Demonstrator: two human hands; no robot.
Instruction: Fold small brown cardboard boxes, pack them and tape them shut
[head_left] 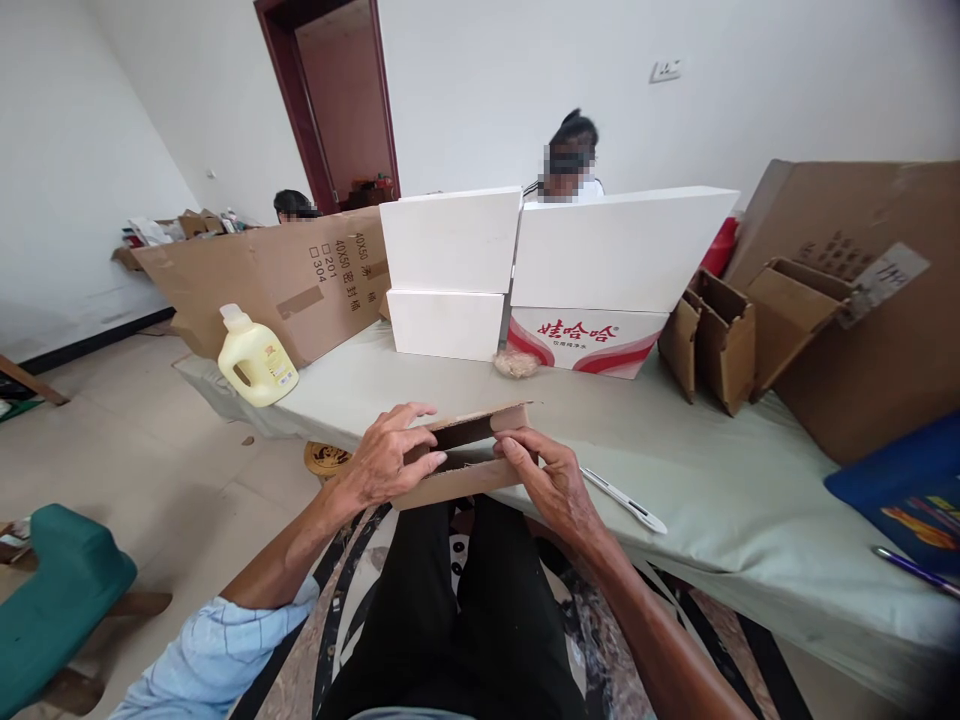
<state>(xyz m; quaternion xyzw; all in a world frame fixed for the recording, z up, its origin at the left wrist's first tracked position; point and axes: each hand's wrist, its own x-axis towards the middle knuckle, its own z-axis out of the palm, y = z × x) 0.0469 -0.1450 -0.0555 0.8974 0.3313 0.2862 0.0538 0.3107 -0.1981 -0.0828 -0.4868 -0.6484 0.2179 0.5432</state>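
A small brown cardboard box sits at the near edge of the table, partly folded, with its top flaps open. My left hand grips its left end, fingers curled over the flap. My right hand holds the right end, its fingers pressed on the inner flap. Both hands are closed on the cardboard above my lap.
A white pen-like tool lies just right of my right hand. A yellow detergent bottle stands at the table's left. White boxes, a printed carton and folded brown boxes line the back. Two people sit beyond.
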